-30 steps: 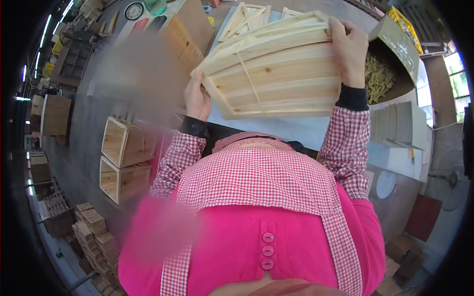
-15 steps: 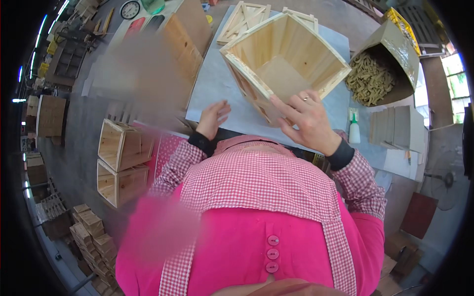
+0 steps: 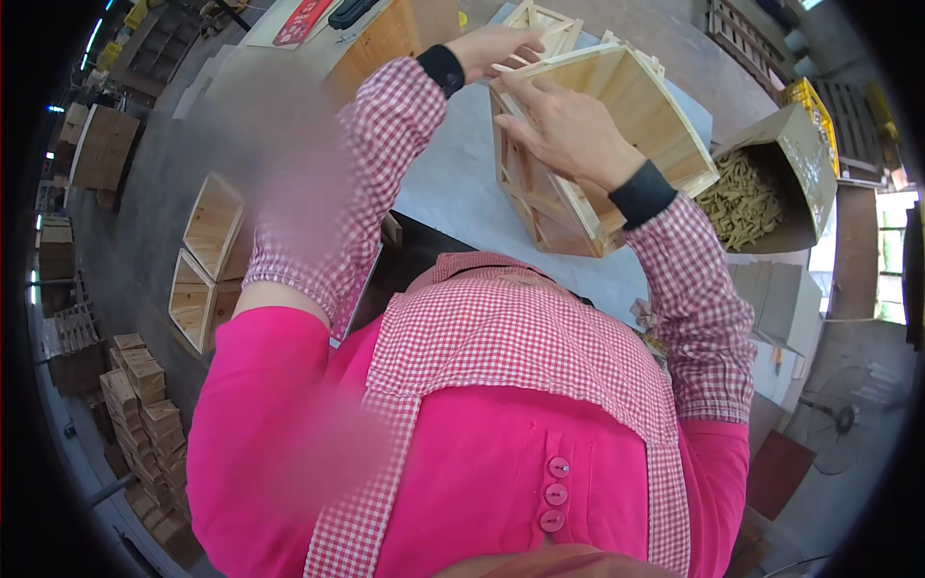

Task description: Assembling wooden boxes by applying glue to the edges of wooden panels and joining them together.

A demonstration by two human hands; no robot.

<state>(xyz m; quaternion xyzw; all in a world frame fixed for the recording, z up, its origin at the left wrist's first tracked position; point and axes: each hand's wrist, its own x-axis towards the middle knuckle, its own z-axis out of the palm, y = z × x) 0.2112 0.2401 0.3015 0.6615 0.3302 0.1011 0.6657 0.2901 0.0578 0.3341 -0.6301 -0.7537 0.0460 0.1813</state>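
A pale wooden box (image 3: 641, 101), its mouth upward and cross-braced slats on its side, stands tilted on the light-blue table cover (image 3: 443, 183). My right hand (image 3: 578, 130) lies across its left rim, fingers hooked over the edge and holding it. Beyond the box's far left corner, my left hand (image 3: 496, 50) reaches out with fingers stretched and apart. It is nearest to a cross-braced wooden panel (image 3: 564, 34) lying at the table's far side; whether its fingertips touch the panel or the box corner I cannot tell.
On the right, a cardboard carton (image 3: 795, 154) lies on its side, full of small tan wooden pieces (image 3: 742, 202). Stacked boards (image 3: 785, 299) stand nearer. Two open wooden boxes (image 3: 198, 299) are at left, below a large wooden cabinet (image 3: 381, 48). A fan (image 3: 843, 419) stands at right.
My left hand has moved from beside the table's near edge up to the far left of the box. The box has turned and shifted right, my right hand sliding along its rim.
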